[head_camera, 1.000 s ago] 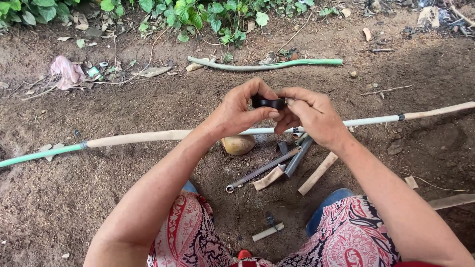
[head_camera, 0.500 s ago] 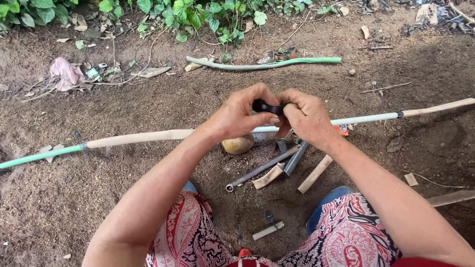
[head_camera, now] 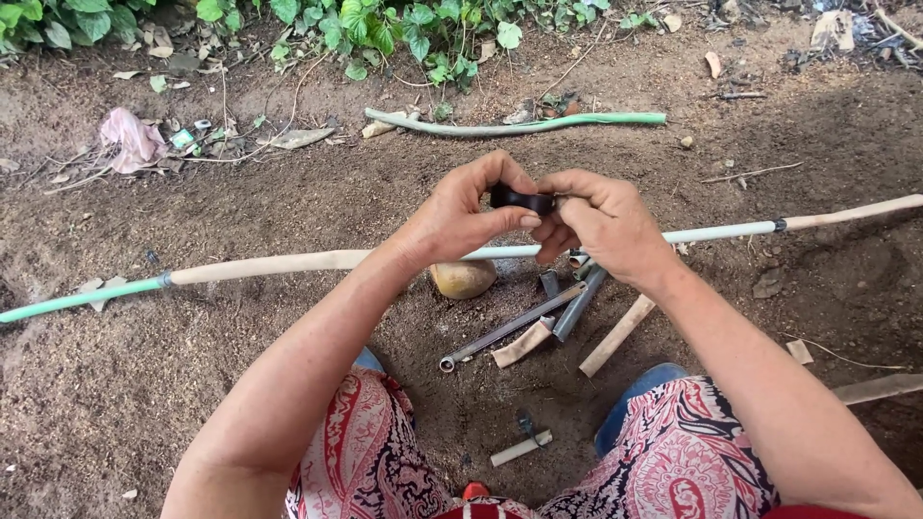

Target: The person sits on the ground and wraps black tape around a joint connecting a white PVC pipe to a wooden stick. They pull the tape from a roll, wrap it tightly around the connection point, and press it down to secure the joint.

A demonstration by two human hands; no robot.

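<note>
My left hand (head_camera: 468, 213) and my right hand (head_camera: 601, 224) meet above the soil, and together they pinch a small black roll of tape (head_camera: 522, 199) between fingers and thumbs. Below them a long pale pipe (head_camera: 279, 262) runs across the ground, green at its left end. Under my right hand lie short grey pipe pieces (head_camera: 580, 303) and a metal wrench (head_camera: 510, 328). A brown rounded stone (head_camera: 462, 278) rests just below my left wrist.
A green hose piece (head_camera: 538, 123) lies near the leafy plants at the top. Cut pale pipe offcuts (head_camera: 616, 335) and a small one (head_camera: 520, 448) lie between my knees, which wear red patterned cloth (head_camera: 365, 461). Pink litter (head_camera: 133, 137) lies at upper left.
Both hands have stayed together on the black roll, shifting only slightly; the fingers have turned it a little.
</note>
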